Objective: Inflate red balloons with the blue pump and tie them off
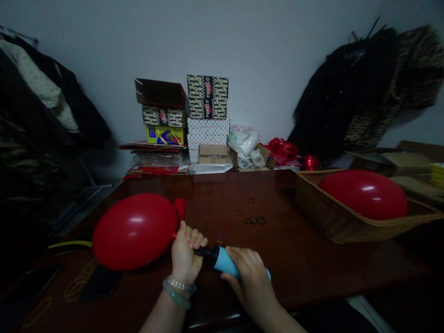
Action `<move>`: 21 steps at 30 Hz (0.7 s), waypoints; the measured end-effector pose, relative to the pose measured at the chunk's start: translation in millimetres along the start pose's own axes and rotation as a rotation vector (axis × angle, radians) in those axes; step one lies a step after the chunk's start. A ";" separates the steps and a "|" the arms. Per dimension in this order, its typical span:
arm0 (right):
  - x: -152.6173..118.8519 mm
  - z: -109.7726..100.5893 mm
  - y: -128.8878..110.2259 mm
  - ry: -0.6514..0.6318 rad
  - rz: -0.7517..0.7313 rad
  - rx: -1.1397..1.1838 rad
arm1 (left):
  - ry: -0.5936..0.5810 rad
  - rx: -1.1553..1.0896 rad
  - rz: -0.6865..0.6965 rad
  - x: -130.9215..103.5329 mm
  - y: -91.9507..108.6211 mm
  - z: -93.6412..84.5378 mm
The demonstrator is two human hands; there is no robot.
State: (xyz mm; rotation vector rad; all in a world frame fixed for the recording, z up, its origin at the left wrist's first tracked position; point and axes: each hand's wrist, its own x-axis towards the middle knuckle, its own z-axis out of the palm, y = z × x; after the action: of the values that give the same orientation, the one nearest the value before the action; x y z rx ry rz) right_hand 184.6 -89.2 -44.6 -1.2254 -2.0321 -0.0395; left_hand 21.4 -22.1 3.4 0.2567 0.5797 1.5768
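A large inflated red balloon [136,231] lies to the left, its neck running into my left hand [187,247]. That hand is closed around the balloon's neck and the black nozzle end of a hand pump [225,262]. My right hand [250,273] wraps over the pump's light blue barrel from above. Just beyond my left fingers lies a small uninflated red balloon [180,206]. How the neck sits on the nozzle is hidden by my left fingers.
A wicker basket [322,217] with another inflated red balloon [364,194] stands at the right. Black bands [255,220] and yellow rings [79,281] lie on the dark wooden table [277,259]. Stacked boxes [208,134] stand against the wall.
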 end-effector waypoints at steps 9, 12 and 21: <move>3.5 -26.0 9.6 0.035 -0.051 -0.011 | 0.005 -0.041 0.063 4.5 30.7 11.9; -0.2 -26.8 21.2 0.033 -0.074 -0.011 | 0.009 -0.046 0.083 9.4 35.1 9.1; -2.9 -25.5 19.3 0.021 -0.052 -0.001 | 0.003 -0.031 0.053 -2.1 19.3 17.1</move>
State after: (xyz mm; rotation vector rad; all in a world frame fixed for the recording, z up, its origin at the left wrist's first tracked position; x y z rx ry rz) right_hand 215.0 -90.6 -34.5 -1.1679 -2.0455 -0.0784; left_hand 13.5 -20.6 28.0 0.2477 0.5545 1.6360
